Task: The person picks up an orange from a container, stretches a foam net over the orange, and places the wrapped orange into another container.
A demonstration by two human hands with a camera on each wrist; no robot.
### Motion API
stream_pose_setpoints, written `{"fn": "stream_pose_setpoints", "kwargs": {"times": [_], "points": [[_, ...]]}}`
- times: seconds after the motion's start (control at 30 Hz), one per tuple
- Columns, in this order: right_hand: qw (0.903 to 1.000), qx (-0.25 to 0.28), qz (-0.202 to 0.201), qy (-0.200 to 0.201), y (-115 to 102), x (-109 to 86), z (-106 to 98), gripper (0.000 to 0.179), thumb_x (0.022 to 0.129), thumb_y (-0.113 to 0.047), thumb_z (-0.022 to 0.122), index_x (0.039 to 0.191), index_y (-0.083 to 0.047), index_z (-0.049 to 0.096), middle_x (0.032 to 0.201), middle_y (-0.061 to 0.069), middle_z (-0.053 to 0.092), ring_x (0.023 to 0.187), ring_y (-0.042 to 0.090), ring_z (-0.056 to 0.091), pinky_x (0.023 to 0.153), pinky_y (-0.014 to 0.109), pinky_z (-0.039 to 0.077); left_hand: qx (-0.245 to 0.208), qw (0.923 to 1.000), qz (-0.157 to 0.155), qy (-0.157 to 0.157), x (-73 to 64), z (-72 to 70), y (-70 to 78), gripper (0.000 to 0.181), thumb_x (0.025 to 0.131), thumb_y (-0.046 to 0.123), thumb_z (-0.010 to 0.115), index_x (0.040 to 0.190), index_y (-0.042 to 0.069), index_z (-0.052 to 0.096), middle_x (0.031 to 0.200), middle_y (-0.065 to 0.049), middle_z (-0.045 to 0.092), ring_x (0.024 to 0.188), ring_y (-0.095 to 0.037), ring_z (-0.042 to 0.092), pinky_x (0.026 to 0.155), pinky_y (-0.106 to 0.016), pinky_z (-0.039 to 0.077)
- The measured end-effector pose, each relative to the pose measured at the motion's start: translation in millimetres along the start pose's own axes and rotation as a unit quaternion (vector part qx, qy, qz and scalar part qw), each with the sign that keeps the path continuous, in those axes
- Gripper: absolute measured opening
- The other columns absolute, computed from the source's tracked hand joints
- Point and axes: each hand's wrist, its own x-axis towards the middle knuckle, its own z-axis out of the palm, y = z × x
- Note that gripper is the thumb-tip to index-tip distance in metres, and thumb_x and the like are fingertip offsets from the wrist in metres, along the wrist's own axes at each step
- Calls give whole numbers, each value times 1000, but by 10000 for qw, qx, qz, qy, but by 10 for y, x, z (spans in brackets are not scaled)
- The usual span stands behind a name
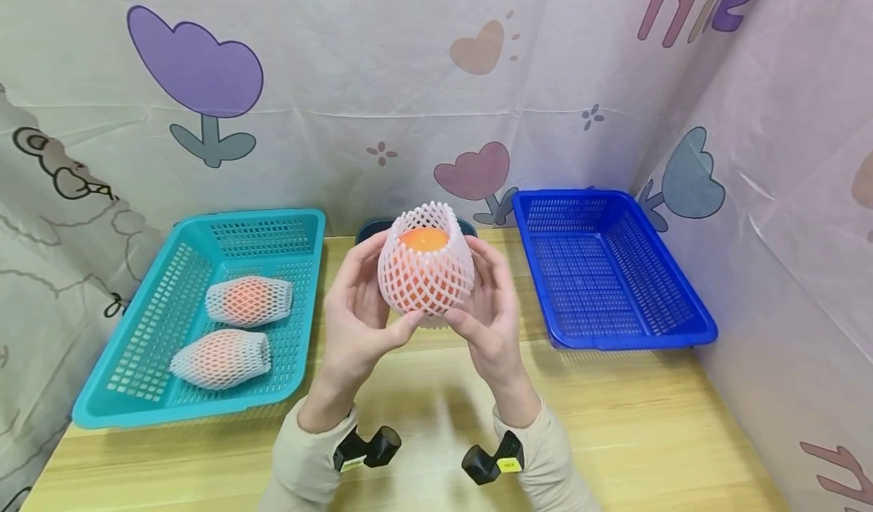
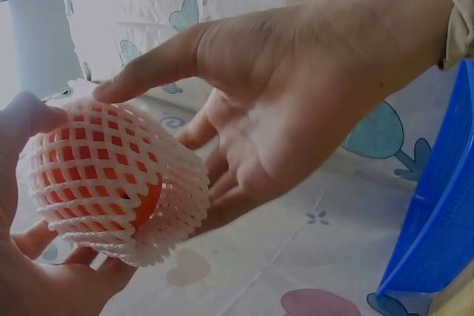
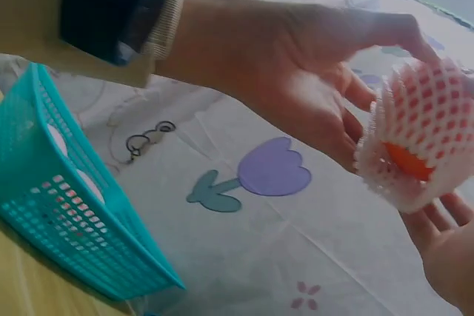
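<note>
An orange fruit (image 1: 424, 241) sits inside a white foam net sleeve (image 1: 426, 277), its top showing through the sleeve's opening. My left hand (image 1: 364, 300) grips the sleeved fruit from the left, and my right hand (image 1: 487, 304) holds it from the right, both thumbs on the near side. It is held up in front of me, above the table. In the left wrist view the net (image 2: 96, 175) stretches over the fruit and flares loose at one end. The right wrist view shows that loose end of the sleeve (image 3: 392, 183) with orange inside.
To the left, a teal basket (image 1: 198, 413) contains two more fruits in foam nets (image 1: 248, 301). A blue basket (image 1: 614, 341) stands at the right. Behind my hands, a dark container (image 1: 368, 229) is mostly hidden. Printed cloth (image 1: 327, 57) hangs around the wooden table (image 1: 648, 421).
</note>
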Motion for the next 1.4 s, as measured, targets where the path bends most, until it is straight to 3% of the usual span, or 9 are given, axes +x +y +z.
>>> {"fn": "stream_pose_setpoints", "kwargs": {"times": [0.33, 0.6, 0.77, 0.9, 1.03, 1.17, 1.33, 1.4], "points": [[9944, -198, -305, -994, -97, 146, -206, 74, 80, -15, 84, 141, -5, 43, 142, 15, 48, 130, 28, 48, 107, 41, 43, 64, 9975, 125, -693, 33, -98, 11, 84, 66, -13, 79, 140, -9, 40, 143, -26, 43, 129, -40, 42, 110, -43, 39], [9916, 12, -428, -1220, -94, 188, -254, 74, 77, -7, 85, 139, -5, 45, 145, 14, 46, 133, 28, 46, 108, 43, 42, 103, 9948, 226, -984, 51, -136, -4, 85, 69, -10, 82, 140, -12, 37, 146, -30, 38, 131, -44, 39, 111, -44, 38], [9915, -6, -343, -1253, -72, 183, -273, 73, 79, -9, 84, 140, -6, 45, 145, 14, 46, 134, 28, 45, 109, 42, 40, 115, 9960, 195, -859, 41, -135, -1, 83, 70, -8, 82, 140, -11, 38, 144, -28, 41, 129, -41, 43, 110, -43, 40], [9891, -227, -483, -1371, -68, 189, -294, 69, 86, -19, 79, 143, -4, 44, 147, 16, 43, 137, 30, 42, 111, 44, 38, 64, 9980, 76, -626, 34, -123, 7, 82, 72, -2, 84, 141, -7, 40, 142, -25, 43, 128, -38, 44, 109, -41, 40], [9821, -724, -917, -1478, -74, 210, -306, 55, 97, -21, 62, 146, -3, 45, 149, 22, 41, 139, 38, 37, 109, 49, 39, -35, 9993, -131, -360, 27, -108, 33, 80, 75, 2, 83, 142, -3, 40, 140, -25, 42, 127, -37, 46, 108, -39, 42], [9721, -1106, -1506, -1415, -82, 253, -313, 42, 100, -4, 51, 142, -7, 51, 147, 26, 42, 135, 45, 39, 105, 55, 42, -83, 9989, -437, -129, 11, -101, 60, 75, 78, 1, 79, 143, 1, 40, 140, -24, 43, 125, -34, 49, 102, -37, 47], [9550, -1355, -2213, -1439, -85, 323, -320, 39, 95, 5, 57, 133, -7, 61, 144, 25, 47, 130, 48, 45, 102, 63, 40, -124, 9972, -743, -13, 6, -93, 82, 69, 84, 1, 70, 144, 8, 37, 140, -23, 43, 121, -35, 52, 97, -38, 51], [9509, -1401, -2305, -1518, -89, 339, -321, 37, 94, 4, 61, 130, -8, 64, 143, 25, 47, 130, 48, 44, 102, 62, 41, -100, 9965, -826, 24, 8, -87, 85, 65, 86, 1, 65, 143, 13, 34, 139, -23, 43, 118, -36, 54, 95, -39, 53]]}}
